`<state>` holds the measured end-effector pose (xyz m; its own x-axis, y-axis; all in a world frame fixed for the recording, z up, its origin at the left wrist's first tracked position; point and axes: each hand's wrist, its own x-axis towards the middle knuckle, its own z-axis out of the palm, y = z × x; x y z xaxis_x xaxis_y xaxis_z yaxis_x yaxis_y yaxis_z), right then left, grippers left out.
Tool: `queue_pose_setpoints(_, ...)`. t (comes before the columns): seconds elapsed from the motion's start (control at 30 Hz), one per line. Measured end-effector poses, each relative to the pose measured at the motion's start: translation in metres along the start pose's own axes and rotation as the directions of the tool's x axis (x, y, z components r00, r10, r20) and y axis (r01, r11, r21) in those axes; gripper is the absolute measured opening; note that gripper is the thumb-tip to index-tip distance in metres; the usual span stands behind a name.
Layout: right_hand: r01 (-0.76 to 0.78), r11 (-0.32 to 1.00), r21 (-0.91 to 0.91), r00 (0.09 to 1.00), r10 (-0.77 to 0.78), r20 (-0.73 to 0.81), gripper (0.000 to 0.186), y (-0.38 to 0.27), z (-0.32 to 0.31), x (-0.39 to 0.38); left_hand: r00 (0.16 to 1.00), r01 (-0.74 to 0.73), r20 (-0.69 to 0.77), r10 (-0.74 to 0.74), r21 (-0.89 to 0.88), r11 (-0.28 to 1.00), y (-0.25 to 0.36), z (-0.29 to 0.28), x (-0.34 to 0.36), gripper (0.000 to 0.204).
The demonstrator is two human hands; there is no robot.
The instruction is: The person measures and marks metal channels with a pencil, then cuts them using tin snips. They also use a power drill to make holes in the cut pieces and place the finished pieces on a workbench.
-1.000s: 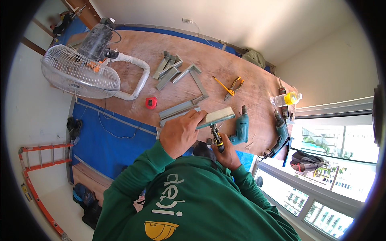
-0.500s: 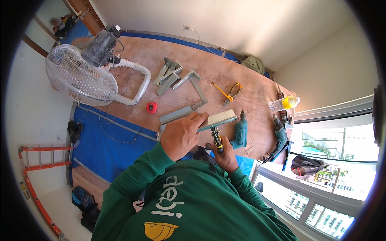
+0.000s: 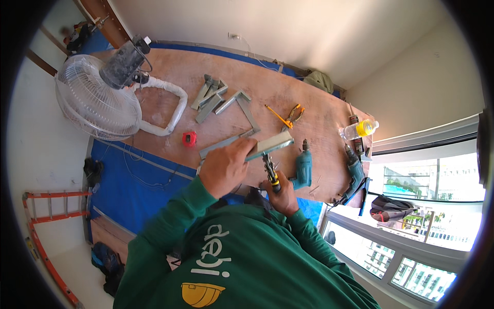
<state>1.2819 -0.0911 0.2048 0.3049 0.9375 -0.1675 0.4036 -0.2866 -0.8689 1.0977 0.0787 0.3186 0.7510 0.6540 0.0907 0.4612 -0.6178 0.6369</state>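
The channel (image 3: 272, 146) is easing away from the drill (image 3: 304, 169) at its 4 o'clock. The left hand (image 3: 226, 167) is gripping it at 8, the right hand (image 3: 285, 194) clasping a tool (image 3: 271, 172) at 6.

Metal channel (image 3: 271, 144) in the left fingers (image 3: 244, 148): one
Tool (image 3: 271, 172) in the right fingers (image 3: 284, 182): one
Drills (image 3: 304, 169): two, right of the fingers
Loose metal pieces (image 3: 209, 109): at least four, beyond the fingers
Yellow-handled pliers (image 3: 290, 123): one, beyond the fingers
Tape measure (image 3: 190, 138): one, left of the fingers
Bottle (image 3: 363, 129): one, far right
Fan (image 3: 98, 98): one, far left
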Motion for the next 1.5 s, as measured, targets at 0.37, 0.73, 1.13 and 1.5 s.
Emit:
queue_pose_setpoints(0.37, -0.105, 0.994, 0.017, 0.994, 0.105, -0.027, 0.025, 0.059, 0.057, 0.009, 0.996, 0.086, 0.02, -0.087, 0.069, 0.994, -0.055, 0.057, 0.005, 0.034)
queue_pose_setpoints(0.73, -0.394, 0.908, -0.145, 0.918, 0.396, -0.015, 0.031, 0.093, 0.078, -0.041, 0.965, 0.107, 0.258, -0.037, -0.262, 0.959, -0.138, 0.142, -0.005, 0.03)
queue_pose_setpoints(1.13, -0.459, 0.852, -0.251, 0.87, 0.488, 0.065, 0.073, 0.087, -0.095, -0.114, 0.814, 0.57, 0.491, -0.311, -0.572, 0.59, -0.139, 0.163, -0.038, 0.041)
queue_pose_setpoints(1.5, -0.567, 0.586, -0.58, 0.818, 0.317, -0.48, 0.108, 0.23, -0.168, 0.057, 0.729, 0.505, 0.609, -0.313, -0.787, -0.354, -0.105, 0.16, -0.085, 0.06)
